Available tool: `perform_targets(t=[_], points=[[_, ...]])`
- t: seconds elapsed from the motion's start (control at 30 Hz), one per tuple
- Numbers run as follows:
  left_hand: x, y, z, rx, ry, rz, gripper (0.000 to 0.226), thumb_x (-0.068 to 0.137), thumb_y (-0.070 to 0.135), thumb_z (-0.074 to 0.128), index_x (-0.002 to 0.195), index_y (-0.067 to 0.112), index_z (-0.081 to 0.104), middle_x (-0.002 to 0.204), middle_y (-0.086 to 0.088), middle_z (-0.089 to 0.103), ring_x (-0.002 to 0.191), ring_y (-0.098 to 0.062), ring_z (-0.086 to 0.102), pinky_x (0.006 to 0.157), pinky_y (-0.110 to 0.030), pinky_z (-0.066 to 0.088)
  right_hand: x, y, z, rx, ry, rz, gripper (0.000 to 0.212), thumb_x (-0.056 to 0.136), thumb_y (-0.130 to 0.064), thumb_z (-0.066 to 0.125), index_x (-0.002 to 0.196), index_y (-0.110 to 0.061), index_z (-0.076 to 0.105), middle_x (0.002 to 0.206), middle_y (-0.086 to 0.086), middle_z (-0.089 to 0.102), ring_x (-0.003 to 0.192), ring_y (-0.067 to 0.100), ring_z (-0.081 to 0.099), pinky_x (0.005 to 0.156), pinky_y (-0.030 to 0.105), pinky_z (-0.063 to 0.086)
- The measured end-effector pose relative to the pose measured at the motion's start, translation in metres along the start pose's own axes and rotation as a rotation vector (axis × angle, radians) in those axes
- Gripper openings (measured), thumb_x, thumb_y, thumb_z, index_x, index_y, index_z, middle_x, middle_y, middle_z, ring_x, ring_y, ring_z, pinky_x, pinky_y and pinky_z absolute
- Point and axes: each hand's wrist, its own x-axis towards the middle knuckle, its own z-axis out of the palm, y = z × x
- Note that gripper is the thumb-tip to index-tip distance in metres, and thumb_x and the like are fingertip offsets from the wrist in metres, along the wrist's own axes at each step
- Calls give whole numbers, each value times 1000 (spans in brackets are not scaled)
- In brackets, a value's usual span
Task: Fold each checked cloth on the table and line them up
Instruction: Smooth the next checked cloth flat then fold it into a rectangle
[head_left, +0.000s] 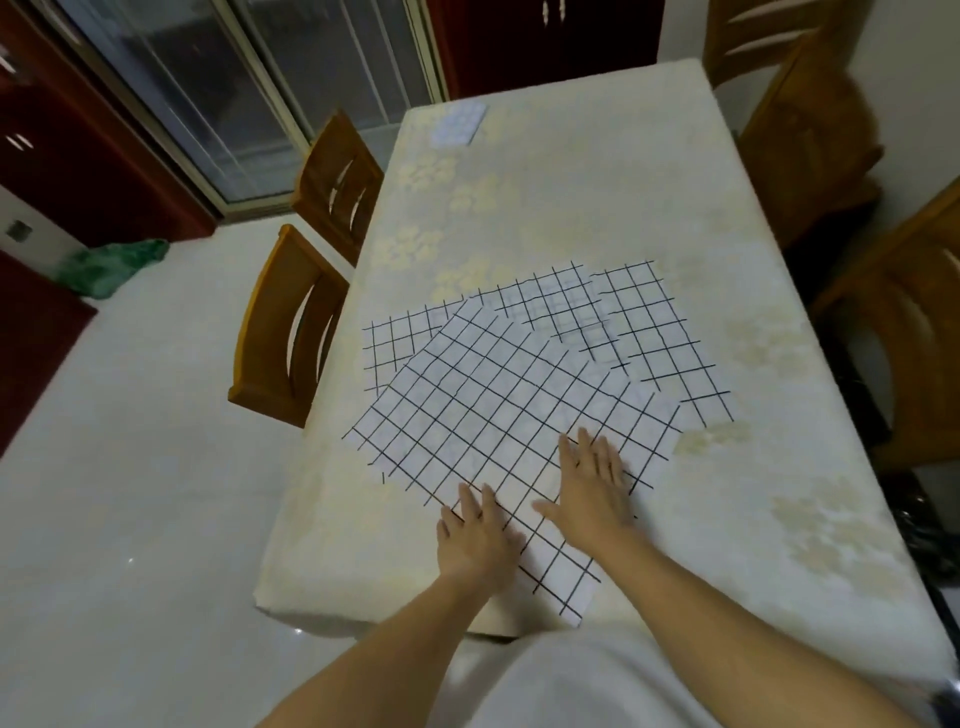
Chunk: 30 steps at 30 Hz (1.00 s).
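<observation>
The left hand (475, 535) and right hand (592, 488) lie flat, fingers straight, holding nothing. The top cloth (493, 395) is under the fingers. It looks thin, soft and light, so pinching a corner should lift it.

Only 1 view was given, from a wide-angle camera worn on the person's head. It stood at the near short end of the tabletop (597, 197) and looked forward and steeply down along its length toward the far end. It sat close above the left hand (475, 540) and right hand (592, 493), which reached in from the bottom edge. The floor (130, 467) filled the left side.
</observation>
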Motion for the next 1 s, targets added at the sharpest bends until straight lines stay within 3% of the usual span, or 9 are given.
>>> perform_targets(t=[0.1, 0.23, 0.47, 0.57, 0.63, 0.8, 1.0], points=[[-3, 0, -1, 2, 1, 39, 75, 103, 50, 33, 161, 18, -3, 169, -11, -9, 154, -39, 3, 125, -50, 7, 1, 5, 10, -16, -117, 83, 125, 77, -83, 48, 155, -10, -17, 161, 18, -24, 148, 39, -20, 122, 51, -6], [-3, -10, -4, -18, 77, 98, 76, 103, 51, 35, 161, 20, -3, 169, -4, -12, 155, -32, -6, 126, -48, 2, 14, 21, -1, -72, -185, 36, 134, 68, -82, 61, 155, -16, -16, 161, 11, -25, 149, 36, -19, 122, 52, -4], [-1, -21, -12, -40, 39, 116, 77, 105, 45, 39, 161, 22, -9, 166, -3, -24, 155, -33, -11, 126, -49, 1, 35, 65, -36, -227, -214, -105, 134, 61, -67, 80, 157, -31, -6, 165, -2, -15, 150, 35, -15, 121, 56, -7], [2, -25, -6, -44, 1, 128, 72, 104, 42, 40, 160, 24, -1, 167, -3, -20, 155, -32, -9, 125, -51, 3, 37, 59, -48, -327, -164, -126, 126, 63, -66, 79, 158, -31, 4, 166, 0, -8, 151, 35, -10, 120, 55, -7], [2, -26, 0, -38, -12, 149, 70, 103, 41, 40, 160, 25, 2, 168, -4, -15, 155, -30, -6, 125, -50, 5, 33, 40, -45, -249, -136, -167, 119, 67, -72, 72, 158, -29, 7, 166, 2, -3, 152, 33, -7, 122, 53, -4], [-2, -19, 9, -61, -26, 190, 67, 105, 45, 33, 161, 27, 0, 169, -7, -11, 156, -27, -4, 126, -46, 5, 12, 4, -5, -108, -174, -206, 127, 68, -75, 68, 157, -28, -10, 165, 1, -17, 151, 30, -17, 122, 51, -4], [-1, -27, 5, -26, 35, 243, 67, 104, 43, 38, 160, 32, 3, 169, -1, -10, 156, -26, -8, 126, -46, 0, 22, 35, -11, -202, -230, -150, 137, 60, -71, 77, 155, -32, -13, 163, 0, -21, 150, 34, -18, 122, 55, -3]])
